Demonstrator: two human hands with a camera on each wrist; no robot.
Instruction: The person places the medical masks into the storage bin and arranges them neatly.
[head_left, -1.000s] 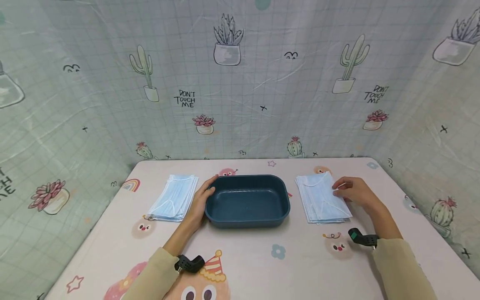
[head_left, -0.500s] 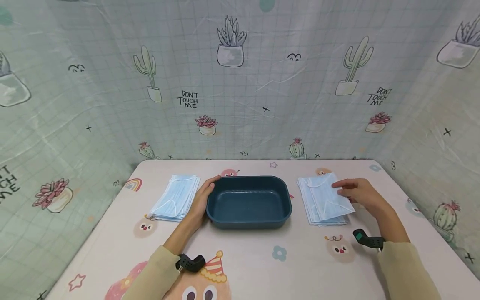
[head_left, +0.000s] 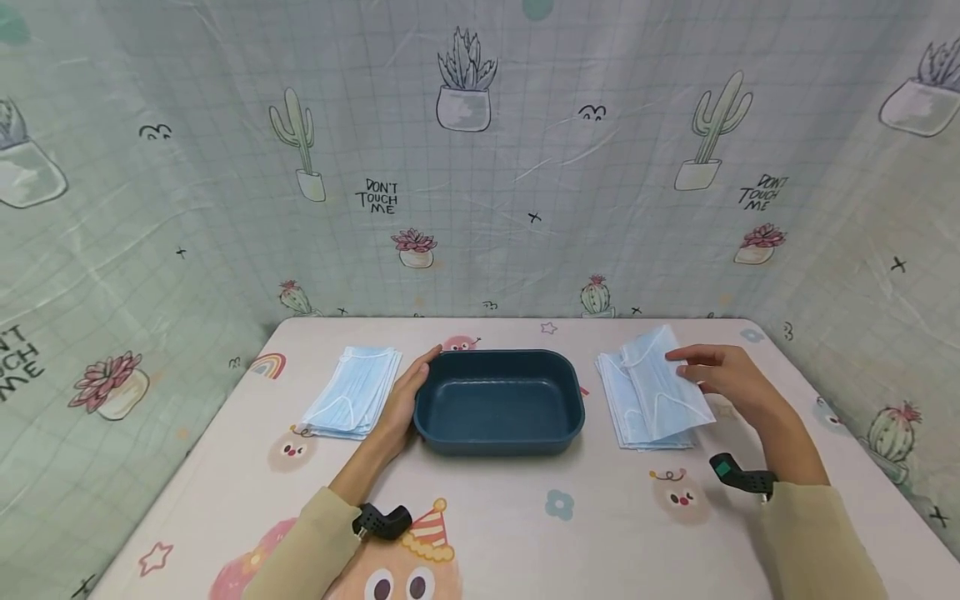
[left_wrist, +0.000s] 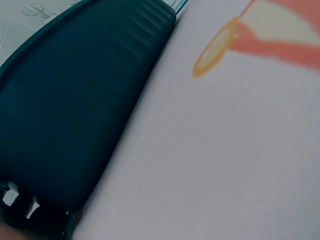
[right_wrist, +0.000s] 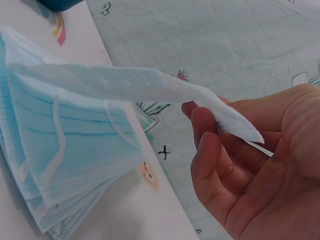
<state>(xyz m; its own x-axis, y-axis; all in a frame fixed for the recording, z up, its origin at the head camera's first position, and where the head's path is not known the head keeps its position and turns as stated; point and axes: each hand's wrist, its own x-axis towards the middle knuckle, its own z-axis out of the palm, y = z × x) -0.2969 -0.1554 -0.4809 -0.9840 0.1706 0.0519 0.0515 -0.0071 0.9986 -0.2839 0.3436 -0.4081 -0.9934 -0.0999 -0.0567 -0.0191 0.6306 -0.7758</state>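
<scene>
At the centre of the frame, the left end of a dark blue box [head_left: 498, 446] is touched by the left hand [head_left: 401, 400]; whether its fingers are curled cannot be told. Right of centre, a pale blue mask [head_left: 660, 387] is pinched at its edge by the right hand [head_left: 723, 372] and tilted above a stack of masks [head_left: 622, 408]. Left of centre, a second stack [head_left: 352, 393] is laid out. Across the top, a cactus-printed cloth [head_left: 480, 233] is hung.
</scene>
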